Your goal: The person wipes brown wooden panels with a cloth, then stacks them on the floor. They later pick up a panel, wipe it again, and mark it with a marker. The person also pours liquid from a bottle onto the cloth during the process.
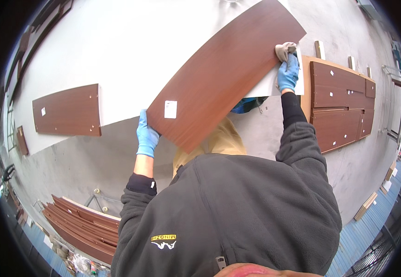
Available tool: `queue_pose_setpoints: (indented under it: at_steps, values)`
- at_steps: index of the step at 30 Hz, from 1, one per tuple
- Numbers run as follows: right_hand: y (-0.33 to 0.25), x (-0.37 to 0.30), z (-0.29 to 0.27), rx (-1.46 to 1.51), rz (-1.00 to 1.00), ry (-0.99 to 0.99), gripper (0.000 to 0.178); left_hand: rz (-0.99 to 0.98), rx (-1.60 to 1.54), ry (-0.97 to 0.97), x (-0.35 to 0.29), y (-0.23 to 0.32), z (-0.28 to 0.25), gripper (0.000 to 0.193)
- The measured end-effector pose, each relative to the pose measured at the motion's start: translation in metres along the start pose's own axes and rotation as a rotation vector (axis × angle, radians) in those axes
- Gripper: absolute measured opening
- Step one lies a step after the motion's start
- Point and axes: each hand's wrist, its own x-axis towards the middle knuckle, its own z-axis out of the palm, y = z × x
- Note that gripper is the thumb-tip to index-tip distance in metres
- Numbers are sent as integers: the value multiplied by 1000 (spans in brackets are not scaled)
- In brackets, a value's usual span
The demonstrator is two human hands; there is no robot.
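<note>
A long reddish-brown wood-grain board (223,74) with a white label (170,110) is tilted across my front, over the white tabletop (131,41). My left hand (147,135), in a light blue glove, is closed on its near left corner; the fingers beneath are hidden. My right hand (289,74), also in a blue glove, is closed around a crumpled greyish-beige cloth (285,51). That cloth touches the board's right edge near the far corner.
A smaller brown board (66,111) lies at the tabletop's left. On the right, several labelled brown panels (337,87) rest on a stack. More brown boards (80,226) are piled at lower left. Something blue and dark (248,105) shows under the table edge.
</note>
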Motion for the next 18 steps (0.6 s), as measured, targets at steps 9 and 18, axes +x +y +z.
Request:
queue_pose_setpoints:
  at_steps: [9,18]
  values:
    - [20,-3,6,-170,68,38,67,160,56,58,-24,43,41,46]
    - [-19,11,-59,-315,-41,-149,79,352,292,-12,-84,141,108,51]
